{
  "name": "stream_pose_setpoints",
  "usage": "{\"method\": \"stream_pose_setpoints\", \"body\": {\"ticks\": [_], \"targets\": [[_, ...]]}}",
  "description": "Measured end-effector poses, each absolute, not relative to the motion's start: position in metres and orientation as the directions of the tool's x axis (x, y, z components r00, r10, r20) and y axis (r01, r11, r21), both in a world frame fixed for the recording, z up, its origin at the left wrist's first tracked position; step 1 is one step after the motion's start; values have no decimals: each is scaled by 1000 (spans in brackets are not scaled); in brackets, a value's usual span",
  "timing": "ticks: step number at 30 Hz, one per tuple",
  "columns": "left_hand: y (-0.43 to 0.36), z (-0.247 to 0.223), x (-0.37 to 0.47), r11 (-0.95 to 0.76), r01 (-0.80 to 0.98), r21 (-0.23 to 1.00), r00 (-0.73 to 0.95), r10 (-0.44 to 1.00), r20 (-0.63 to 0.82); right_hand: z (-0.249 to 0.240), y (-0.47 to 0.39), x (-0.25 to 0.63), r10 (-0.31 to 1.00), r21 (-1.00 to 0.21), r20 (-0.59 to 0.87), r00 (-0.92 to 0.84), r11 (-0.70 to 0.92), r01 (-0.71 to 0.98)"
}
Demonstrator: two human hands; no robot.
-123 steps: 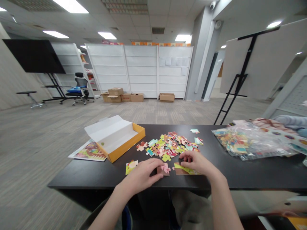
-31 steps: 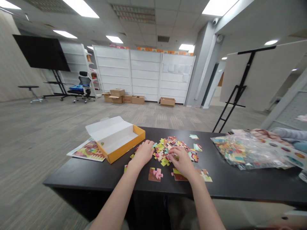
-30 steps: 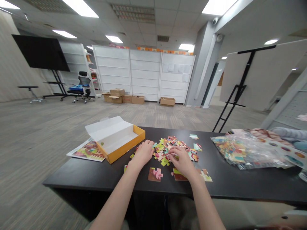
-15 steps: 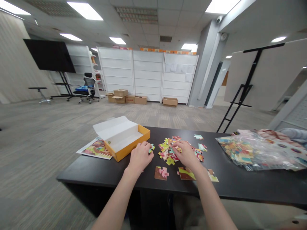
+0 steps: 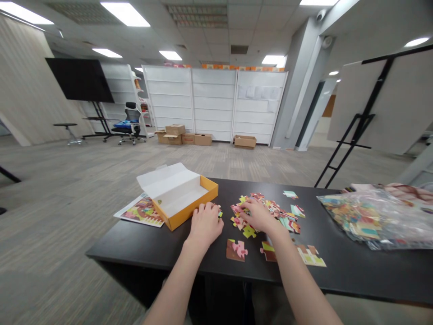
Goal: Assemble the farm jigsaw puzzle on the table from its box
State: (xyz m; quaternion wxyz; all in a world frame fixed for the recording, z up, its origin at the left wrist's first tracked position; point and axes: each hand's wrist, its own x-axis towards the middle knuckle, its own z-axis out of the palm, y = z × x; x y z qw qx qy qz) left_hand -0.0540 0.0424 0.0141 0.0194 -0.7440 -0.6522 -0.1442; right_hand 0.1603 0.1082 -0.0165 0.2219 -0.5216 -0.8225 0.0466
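My left hand [image 5: 207, 224] rests on the table beside the yellow box, its fingers curled over a green and blue puzzle piece [image 5: 220, 211] that is mostly covered. Over the loose pile of puzzle pieces [image 5: 249, 231] lies my right hand [image 5: 259, 215], fingers bent and tips down among the pieces. Whatever is between those fingertips is hidden. In front of the hands is a brown and pink joined section [image 5: 236, 250]. A brown and green section [image 5: 268, 251] is partly behind my right forearm, and a pale section [image 5: 310, 256] lies to its right.
The open yellow box [image 5: 189, 203] stands at left, overlapping a printed picture sheet [image 5: 142, 211]. Clear plastic bags [image 5: 368, 221] of pieces occupy the right side of the black table [image 5: 142, 246]. Single pieces [image 5: 290, 194] lie beyond the pile.
The view has swung slightly left, so everything sits farther right. My right fingers have shifted a little within the pile; my left hand stays by the box.
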Motion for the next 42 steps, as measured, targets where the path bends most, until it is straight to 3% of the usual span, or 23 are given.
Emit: {"method": "stream_pose_setpoints", "body": {"ticks": [6, 12, 18, 21, 25, 30, 37, 42], "targets": [[42, 16, -46, -154, 972, 177, 101, 956, 274, -3, 101, 154, 924, -232, 252, -288, 347, 909], [44, 11, -48, -191, 956, 222, 124, 951, 283, 3, 93, 138, 907, -296, 203, -370, 417, 860], [56, 3, -57, -418, 861, 291, 348, 900, 262, 1, 88, 145, 880, -360, 221, -420, 474, 804], [58, 3, -55, -450, 853, 265, 386, 885, 260, 0, 84, 152, 892, -374, 207, -403, 453, 809], [55, 6, -51, -414, 889, 195, 354, 892, 283, 0, 81, 159, 901, -368, 236, -364, 429, 825], [54, 6, -50, -437, 864, 251, 369, 888, 274, 0, 81, 162, 897, -355, 255, -361, 434, 828], [59, 8, -49, -461, 847, 265, 411, 883, 226, -1, 81, 170, 837, -402, 406, -367, 524, 750], [54, 10, -49, -528, 809, 259, 443, 837, 323, 12, 73, 173, 830, -479, 449, -331, 536, 695]]}}
